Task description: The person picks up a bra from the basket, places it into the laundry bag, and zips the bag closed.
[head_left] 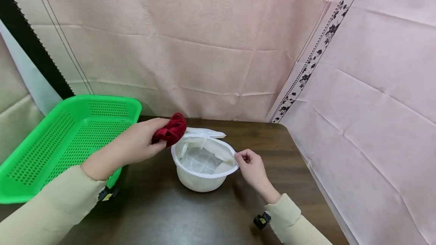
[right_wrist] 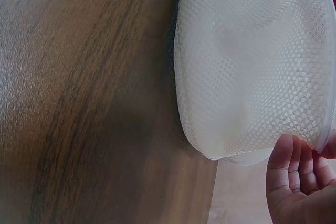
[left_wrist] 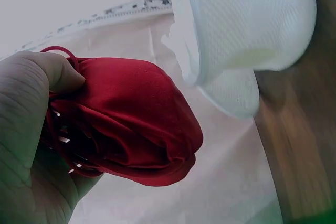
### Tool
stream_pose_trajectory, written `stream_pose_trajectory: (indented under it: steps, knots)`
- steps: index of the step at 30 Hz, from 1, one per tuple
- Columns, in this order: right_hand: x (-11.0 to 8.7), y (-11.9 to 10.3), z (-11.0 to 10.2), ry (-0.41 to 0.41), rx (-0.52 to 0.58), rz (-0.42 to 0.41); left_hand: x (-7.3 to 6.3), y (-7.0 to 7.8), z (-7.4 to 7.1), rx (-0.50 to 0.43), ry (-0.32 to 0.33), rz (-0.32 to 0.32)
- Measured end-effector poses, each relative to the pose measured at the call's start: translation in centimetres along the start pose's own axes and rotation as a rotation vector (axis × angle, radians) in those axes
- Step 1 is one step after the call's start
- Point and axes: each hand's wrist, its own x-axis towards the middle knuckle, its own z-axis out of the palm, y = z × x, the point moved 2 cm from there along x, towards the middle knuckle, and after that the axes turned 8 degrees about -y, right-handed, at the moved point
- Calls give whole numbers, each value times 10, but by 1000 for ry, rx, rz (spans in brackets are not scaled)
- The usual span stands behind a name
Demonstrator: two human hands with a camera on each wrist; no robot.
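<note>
A bundled red satin garment with a thin cord strap [head_left: 173,128] is gripped in my left hand [head_left: 144,141], thumb on one side, just above the left rim of a white mesh laundry bag [head_left: 201,182]. The bag stands upright on the table with its round mouth open and its lid flap [head_left: 206,133] folded back behind. Pale strips show inside along its wall. My right hand [head_left: 253,169] pinches the bag's right rim between thumb and fingers; in the right wrist view the fingertips [right_wrist: 286,142] lie against the mesh just below the rim.
A green perforated plastic basket [head_left: 134,106] stands on the left, beside and behind my left forearm. The dark wooden table [head_left: 153,207] ends at a pale cloth curtain [head_left: 204,67] at the back and on the right.
</note>
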Motion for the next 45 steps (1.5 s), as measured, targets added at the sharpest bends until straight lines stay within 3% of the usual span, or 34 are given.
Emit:
stream_pose_trajectory:
  steps: [17,24,34,41,45]
  knots:
    - [1,-2,1,5,2,-5,28,30,38,90,32,183]
    - [0,-6,3,2,-1,-2,33,32,51,135,14,209]
    - [0,-8,1,-1,-9,4,37,33,65,187,-60,230]
    - [0,-5,3,14,-14,-6,38,33,91,149,-149,275]
    - [0,-3,4,16,-14,-9,37,31,106,101,-231,223]
